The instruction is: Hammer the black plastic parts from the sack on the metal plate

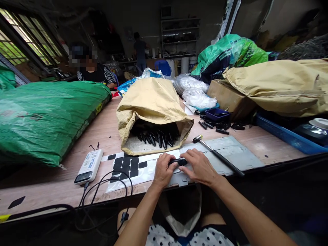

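A short black cylindrical piece (180, 161) lies sideways between my two hands, over the grey board at the table's front edge. My left hand (164, 168) grips its left end with thumb and fingers. At its right end, my right hand (197, 165) pinches it between thumb and fingertips. Left of my hands is a white sheet (148, 176) with rows of black rounded-square stickers (125, 165). Behind them, an open tan sack (153, 99) lies on its side, with many pointed black pieces (160, 139) at its mouth.
A hammer (220, 155) rests on the grey board (238, 150). A white power bank (89, 166) with cables is at left, near a large green sack (48, 119). Loose black pieces, a purple tray (217, 114) and a blue crate (289, 133) are at right. A person (94, 73) sits behind.
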Demonstrator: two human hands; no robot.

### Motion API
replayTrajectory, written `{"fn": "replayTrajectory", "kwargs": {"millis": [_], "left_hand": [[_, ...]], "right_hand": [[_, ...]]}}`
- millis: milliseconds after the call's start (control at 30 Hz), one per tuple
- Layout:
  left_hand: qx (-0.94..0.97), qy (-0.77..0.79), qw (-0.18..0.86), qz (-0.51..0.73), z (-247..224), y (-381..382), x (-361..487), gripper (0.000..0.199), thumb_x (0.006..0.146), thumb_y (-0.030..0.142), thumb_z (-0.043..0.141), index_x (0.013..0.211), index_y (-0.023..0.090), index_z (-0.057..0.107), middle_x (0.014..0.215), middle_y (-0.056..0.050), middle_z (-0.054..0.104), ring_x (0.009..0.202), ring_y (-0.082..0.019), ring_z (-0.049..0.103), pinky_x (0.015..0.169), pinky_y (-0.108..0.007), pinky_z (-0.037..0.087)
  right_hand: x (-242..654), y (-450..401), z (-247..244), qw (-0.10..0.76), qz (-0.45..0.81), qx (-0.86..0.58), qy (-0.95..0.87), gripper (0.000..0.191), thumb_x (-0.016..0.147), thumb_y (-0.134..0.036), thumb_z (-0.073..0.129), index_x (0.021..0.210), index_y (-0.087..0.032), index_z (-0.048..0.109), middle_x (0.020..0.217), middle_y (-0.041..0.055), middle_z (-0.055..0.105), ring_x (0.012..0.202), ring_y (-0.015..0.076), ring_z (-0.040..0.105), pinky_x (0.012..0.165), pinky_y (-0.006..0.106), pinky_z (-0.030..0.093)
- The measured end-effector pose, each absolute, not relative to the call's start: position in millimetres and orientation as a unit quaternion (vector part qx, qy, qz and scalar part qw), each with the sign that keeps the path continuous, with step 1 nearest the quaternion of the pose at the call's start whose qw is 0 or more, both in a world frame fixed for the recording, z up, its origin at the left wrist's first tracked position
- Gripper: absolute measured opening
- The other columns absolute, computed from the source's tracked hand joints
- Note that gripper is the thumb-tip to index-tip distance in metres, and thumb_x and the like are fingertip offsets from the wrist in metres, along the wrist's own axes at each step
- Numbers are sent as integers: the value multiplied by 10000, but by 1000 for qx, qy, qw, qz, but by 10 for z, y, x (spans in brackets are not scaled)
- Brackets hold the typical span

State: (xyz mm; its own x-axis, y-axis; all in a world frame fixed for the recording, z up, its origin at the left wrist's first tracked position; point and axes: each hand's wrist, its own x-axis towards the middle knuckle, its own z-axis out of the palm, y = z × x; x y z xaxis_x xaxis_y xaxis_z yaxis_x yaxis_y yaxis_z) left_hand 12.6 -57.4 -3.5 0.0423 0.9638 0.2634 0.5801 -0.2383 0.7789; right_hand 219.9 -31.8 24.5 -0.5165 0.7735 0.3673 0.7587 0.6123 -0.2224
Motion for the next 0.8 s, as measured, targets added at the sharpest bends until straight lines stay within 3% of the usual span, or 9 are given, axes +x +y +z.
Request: {"fn": "replayTrajectory", "kwargs": {"millis": [100, 200, 333, 633, 800], "left_hand": [[687, 568, 229, 392, -53, -580, 126, 94, 886, 229, 604, 958, 216, 662, 980, -38, 661, 964, -231, 554, 887, -385, 430], [689, 574, 221, 383, -83, -581, 122, 148, 908, 229, 578, 1030, 215, 660, 1018, -42, 685, 987, -237, 562, 898, -391, 428], [718, 562, 203, 357, -101, -579, 126, 220, 964, 259, 529, 1123, 241, 681, 1074, -45, 708, 1010, -241, 553, 911, -395, 408], [722, 584, 183, 322, -65, -590, 158, 184, 947, 224, 567, 1031, 277, 722, 976, -20, 732, 1013, -250, 542, 927, -422, 357], [702, 584, 219, 344, -4, -601, 144, 181, 938, 227, 567, 1031, 270, 716, 1019, -10, 737, 1029, -245, 548, 949, -419, 361]], "right_hand": [[2076, -329, 181, 183, 25, -411, -893, 191, 949, -401, 620, 1017, -228, 664, 973, 59, 643, 945, 227, 533, 806, 351, 369], [2061, -270, 60, 188, 17, -399, -897, 194, 991, -387, 568, 944, -212, 636, 923, 54, 636, 904, 211, 523, 777, 337, 345], [2071, -229, -24, 207, 17, -375, -903, 229, 1026, -382, 506, 949, -197, 617, 901, 53, 629, 866, 204, 501, 752, 335, 319], [2020, -249, -73, 224, 28, -366, -903, 208, 1012, -276, 501, 835, -201, 580, 848, 46, 619, 850, 204, 471, 767, 350, 287], [2027, -268, -29, 243, 61, -375, -893, 231, 1019, -359, 506, 880, -196, 594, 862, 40, 625, 845, 194, 475, 771, 344, 297]]}}
